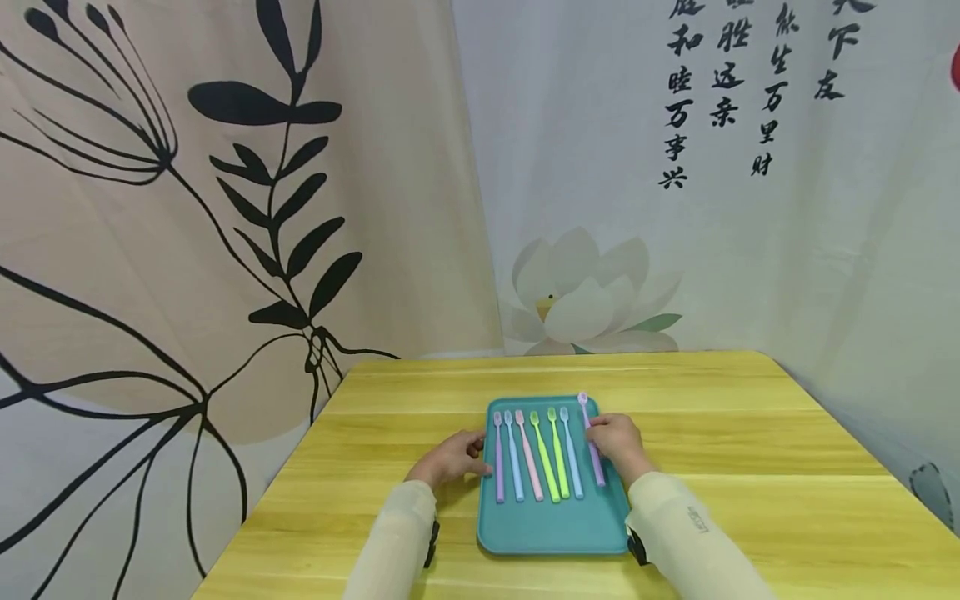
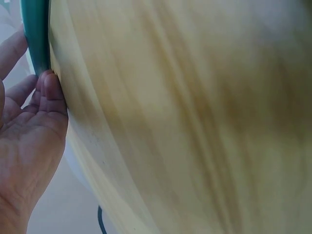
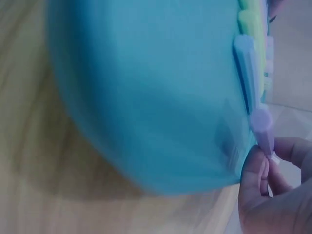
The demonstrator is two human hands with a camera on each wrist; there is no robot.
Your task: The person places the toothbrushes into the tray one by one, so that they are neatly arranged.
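Several toothbrushes lie side by side on a teal tray, heads toward the far side, in purple, blue, pink and yellow-green. At the right end of the row, my right hand pinches a purple toothbrush between thumb and fingers. Its head reaches over the tray's far rim. The right wrist view shows the handle end of this purple toothbrush beside a blue toothbrush. My left hand holds the tray's left edge; in the left wrist view, bent fingertips touch the tray rim.
The tray stands on a wooden table with yellow grain. Behind it hangs a cloth backdrop printed with dark plants, a pale lotus and written characters. A black strap shows at the left sleeve.
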